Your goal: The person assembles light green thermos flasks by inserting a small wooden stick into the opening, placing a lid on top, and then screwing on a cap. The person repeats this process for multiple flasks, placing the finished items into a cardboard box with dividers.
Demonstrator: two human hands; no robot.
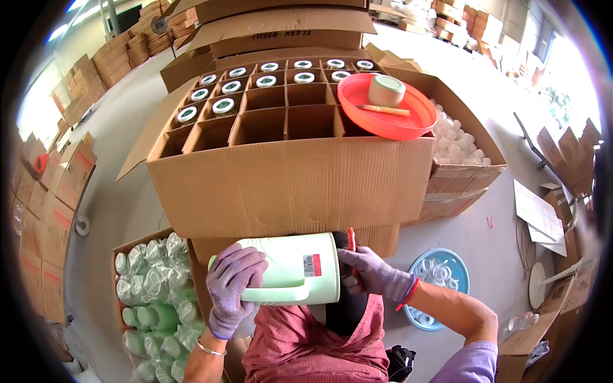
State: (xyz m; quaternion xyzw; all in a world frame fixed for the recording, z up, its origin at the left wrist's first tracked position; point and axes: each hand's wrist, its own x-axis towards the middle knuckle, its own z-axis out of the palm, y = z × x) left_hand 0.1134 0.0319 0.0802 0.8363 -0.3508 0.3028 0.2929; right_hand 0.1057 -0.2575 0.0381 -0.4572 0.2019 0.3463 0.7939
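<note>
A pale green jug point(287, 255) with a looped handle and a small red-and-white label lies sideways in front of me. My left hand point(236, 284), in a purple-grey glove, is closed round its left end beside the handle. At the opposite end is my gloved right hand point(370, 271), its fingers curled in. A narrow red piece point(350, 239) sticks up by the right fingers, with something dark behind it. What exactly the right hand grips is hidden.
Ahead stands a divided cardboard box point(287, 185) with several flasks in cells. A red tray point(415, 127) on it holds a pot point(386, 90) and a stick point(383, 110). Wrapped green pieces point(156, 287) fill a left box; a blue basin point(465, 281) holds clear rings point(440, 273).
</note>
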